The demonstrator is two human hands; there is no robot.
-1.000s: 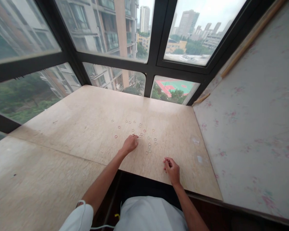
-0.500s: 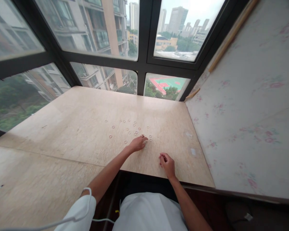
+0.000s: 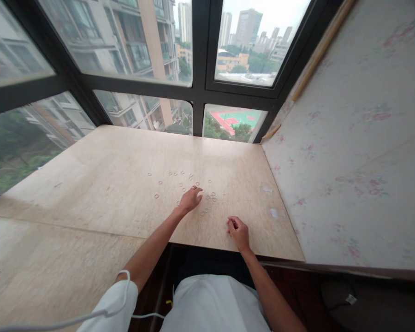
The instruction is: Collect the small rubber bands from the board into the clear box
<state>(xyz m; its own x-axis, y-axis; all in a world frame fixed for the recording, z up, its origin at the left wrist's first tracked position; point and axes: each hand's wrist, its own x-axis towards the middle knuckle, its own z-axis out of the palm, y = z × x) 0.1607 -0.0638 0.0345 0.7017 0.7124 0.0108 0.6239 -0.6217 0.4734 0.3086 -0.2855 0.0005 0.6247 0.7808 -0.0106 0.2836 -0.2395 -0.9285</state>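
Note:
Several small thin rings, like little elastic bands, lie scattered on the pale, marbled board. My left hand point(image 3: 191, 198) is low over the board among them, thumb and index finger apart, with nothing visible between them. A reddish ring point(image 3: 198, 184) lies just beyond its fingertips, and part of the scatter is hidden under the hand. Right of the fingers sits a small cluster of rings point(image 3: 213, 194). Nearer to me lies a greenish ring point(image 3: 206, 210). My right hand point(image 3: 238, 229) rests near the front edge, fingers curled in; what they hold, if anything, is hidden.
The pale board point(image 3: 124, 152) reaches to dark window frames point(image 3: 198, 110) at the back. A flowered wall point(image 3: 349, 152) bounds it on the right, with clear patches point(image 3: 274, 213) near that side. A white cable point(image 3: 100, 314) runs by my left sleeve.
My left hand has drawn back leftward and its fingers have parted, uncovering rings near where it was. The right hand stays curled in about the same place. The view has shifted slightly.

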